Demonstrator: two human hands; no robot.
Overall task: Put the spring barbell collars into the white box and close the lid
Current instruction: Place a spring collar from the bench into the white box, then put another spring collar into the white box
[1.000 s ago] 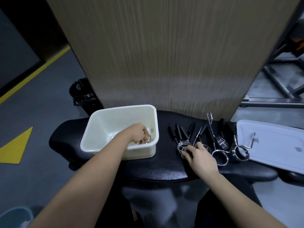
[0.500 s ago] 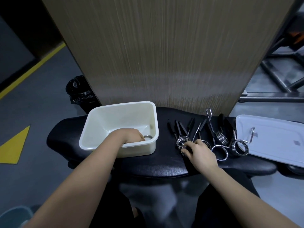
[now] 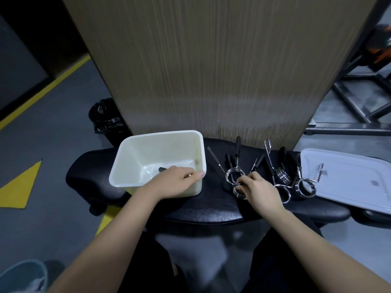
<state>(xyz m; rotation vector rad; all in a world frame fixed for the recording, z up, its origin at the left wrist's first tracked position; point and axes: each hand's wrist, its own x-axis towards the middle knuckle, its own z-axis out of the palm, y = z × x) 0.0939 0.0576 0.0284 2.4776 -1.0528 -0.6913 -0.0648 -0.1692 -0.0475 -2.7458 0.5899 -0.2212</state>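
- Our left hand [image 3: 175, 182] has come up out of the white box [image 3: 148, 149], now loosely curled over its front rim, holding nothing.
- Right hand [image 3: 261, 191] pinches a collar [image 3: 234, 175] on the bench [image 3: 201, 208]; another collar [image 3: 305, 187] rests against the lid [image 3: 349, 178].
- No readable writing anywhere.

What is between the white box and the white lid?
In the head view, the spring collars lie on the black bench between white box and lid, with the right hand touching them.
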